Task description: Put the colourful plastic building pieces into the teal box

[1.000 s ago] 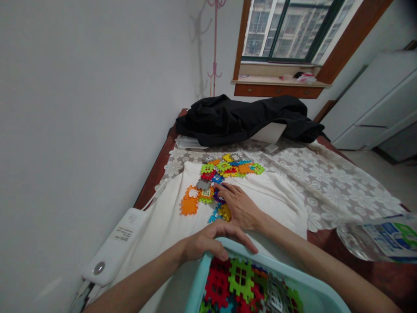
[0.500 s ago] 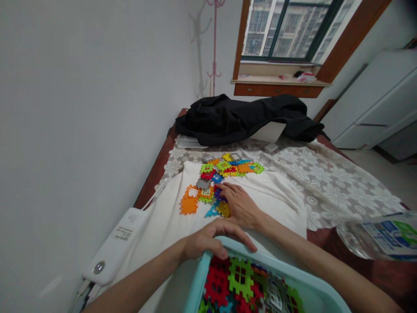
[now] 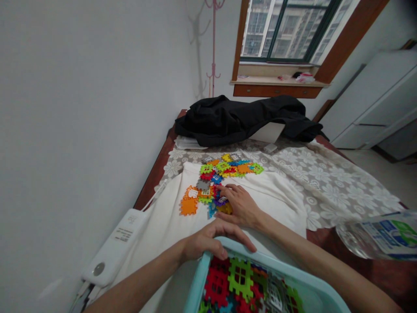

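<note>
Several colourful interlocking plastic tiles lie scattered on a white cloth over the table. My right hand reaches into the near end of the pile, fingers curled round a small bunch of tiles, purple, blue and yellow. My left hand grips the rim of a light blue basket at the bottom of the view. The basket holds more tiles, red and green ones on top.
A white power strip lies at the table's left edge by the wall. A black garment covers the far end. A plastic water bottle lies at the right. Lace tablecloth spreads right; a window and pink coat stand are beyond.
My right hand has curled and drawn a few tiles together toward me, lifting the blue and purple ones off the cloth. My left hand and the basket stay put.
</note>
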A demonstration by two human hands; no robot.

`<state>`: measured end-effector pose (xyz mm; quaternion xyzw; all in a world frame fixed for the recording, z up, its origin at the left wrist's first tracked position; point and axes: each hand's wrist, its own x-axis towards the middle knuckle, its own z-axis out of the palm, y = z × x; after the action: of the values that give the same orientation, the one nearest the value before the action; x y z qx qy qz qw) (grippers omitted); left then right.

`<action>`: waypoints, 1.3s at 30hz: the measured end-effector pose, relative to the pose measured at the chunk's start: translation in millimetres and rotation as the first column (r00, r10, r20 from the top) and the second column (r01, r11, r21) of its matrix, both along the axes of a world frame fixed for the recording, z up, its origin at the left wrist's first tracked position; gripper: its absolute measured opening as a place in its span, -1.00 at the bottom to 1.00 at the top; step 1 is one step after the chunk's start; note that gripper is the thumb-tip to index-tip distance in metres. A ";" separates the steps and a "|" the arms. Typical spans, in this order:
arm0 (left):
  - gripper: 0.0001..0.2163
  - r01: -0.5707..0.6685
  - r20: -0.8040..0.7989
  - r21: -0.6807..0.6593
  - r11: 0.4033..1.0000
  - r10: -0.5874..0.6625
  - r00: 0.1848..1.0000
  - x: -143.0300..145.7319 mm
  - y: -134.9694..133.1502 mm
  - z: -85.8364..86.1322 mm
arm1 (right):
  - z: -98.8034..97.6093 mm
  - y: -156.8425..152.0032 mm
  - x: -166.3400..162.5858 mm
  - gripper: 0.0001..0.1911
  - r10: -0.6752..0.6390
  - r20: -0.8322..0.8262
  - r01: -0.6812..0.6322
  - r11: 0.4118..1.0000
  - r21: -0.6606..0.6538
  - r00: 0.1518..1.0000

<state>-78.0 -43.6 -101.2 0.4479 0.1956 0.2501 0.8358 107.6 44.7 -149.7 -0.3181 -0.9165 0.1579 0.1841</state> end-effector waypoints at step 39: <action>-0.64 -0.087 -0.065 0.045 0.995 0.090 0.994 -1.5 -1.7 -4.3 | 157.2 -54.3 22.4 -0.33 0.553 -0.636 -0.842 0.324 -0.431 0.538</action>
<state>-79.4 -45.3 -105.5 0.4646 0.2379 0.2757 0.8072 130.1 -9.6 7.5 0.1131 -0.7702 0.6141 0.1302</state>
